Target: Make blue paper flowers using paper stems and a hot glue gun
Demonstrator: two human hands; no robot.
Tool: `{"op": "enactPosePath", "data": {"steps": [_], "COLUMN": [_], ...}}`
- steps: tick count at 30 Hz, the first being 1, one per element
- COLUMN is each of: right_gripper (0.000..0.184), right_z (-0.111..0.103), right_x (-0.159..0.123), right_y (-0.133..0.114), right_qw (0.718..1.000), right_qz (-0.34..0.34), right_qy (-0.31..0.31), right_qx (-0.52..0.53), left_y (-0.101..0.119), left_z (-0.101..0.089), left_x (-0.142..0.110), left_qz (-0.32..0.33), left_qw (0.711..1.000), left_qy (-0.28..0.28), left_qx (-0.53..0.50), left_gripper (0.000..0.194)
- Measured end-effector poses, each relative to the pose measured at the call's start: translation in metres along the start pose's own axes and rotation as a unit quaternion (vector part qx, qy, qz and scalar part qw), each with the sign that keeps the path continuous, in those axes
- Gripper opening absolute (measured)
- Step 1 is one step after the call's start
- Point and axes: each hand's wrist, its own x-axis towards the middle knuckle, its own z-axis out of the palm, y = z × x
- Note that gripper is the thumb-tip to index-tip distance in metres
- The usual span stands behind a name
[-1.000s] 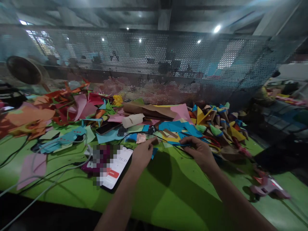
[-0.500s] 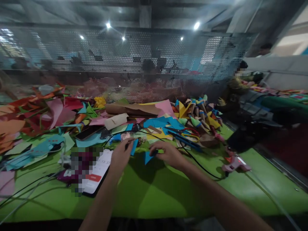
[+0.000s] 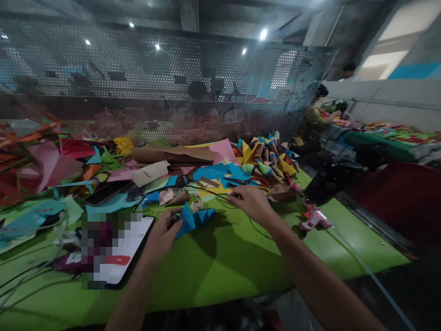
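In the middle of the frame, a creased piece of blue paper (image 3: 195, 220) is held near its left end by the left hand (image 3: 163, 232), thumb and fingers pinched on it above a green tabletop (image 3: 241, 280). Right of centre, the fingers of the right hand (image 3: 253, 204) are drawn close together beside a black cable (image 3: 203, 187); whether anything is gripped there cannot be told. Some shaping of the blue paper is judged done, as creases are seen; no join to another piece is visible. Farther back, right of centre, brown paper cones (image 3: 272, 156) are heaped, apparently already made up. Loose coloured paper (image 3: 46, 163) is piled at left, seemingly unused. A pink glue gun (image 3: 314, 219) is left untouched at right.
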Motion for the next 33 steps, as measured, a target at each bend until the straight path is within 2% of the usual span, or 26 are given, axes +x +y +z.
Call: {"op": "enactPosePath", "data": {"steps": [4, 8, 11, 15, 22, 24, 28, 30, 33], "right_gripper": [0.012, 0.016, 0.02, 0.02, 0.013, 0.014, 0.024, 0.026, 0.018], "right_z": [-0.009, 0.0, 0.006, 0.009, 0.009, 0.007, 0.003, 0.002, 0.003], "right_x": [-0.02, -0.035, -0.038, -0.035, -0.028, -0.029, -0.032, -0.034, -0.038], "right_y": [0.018, 0.022, 0.023, 0.029, 0.039, 0.043, 0.046, 0.04, 0.021], "right_qw": [0.996, 0.989, 0.986, 0.984, 0.986, 0.99, 0.995, 0.989, 0.981], "right_qz": [0.04, 0.048, 0.049, 0.046, 0.042, 0.036, 0.012, -0.002, -0.017], "right_qy": [-0.027, -0.047, -0.055, -0.071, -0.086, -0.089, -0.055, -0.043, -0.05], "right_qx": [-0.073, -0.128, -0.148, -0.158, -0.14, -0.105, 0.081, 0.138, 0.188], "left_y": [0.001, 0.002, 0.005, 0.013, 0.017, 0.015, 0.015, 0.016, 0.017], "left_z": [-0.003, 0.002, 0.006, 0.003, -0.006, -0.006, -0.004, -0.002, 0.001], "left_x": [-0.013, -0.028, -0.037, -0.045, -0.056, -0.057, -0.055, -0.053, -0.053], "left_qz": [-0.025, -0.003, 0.011, 0.054, 0.06, 0.059, 0.041, 0.031, 0.022], "left_qw": [0.999, 0.996, 0.987, 0.953, 0.926, 0.923, 0.924, 0.928, 0.937], "left_qy": [-0.046, -0.084, -0.082, -0.062, -0.066, -0.064, -0.065, -0.061, -0.058], "left_qx": [-0.011, 0.029, 0.136, 0.291, 0.367, 0.374, 0.374, 0.366, 0.344], "left_gripper": [0.048, 0.041, 0.039, 0.039, 0.04, 0.042, 0.038, 0.037, 0.035]}}
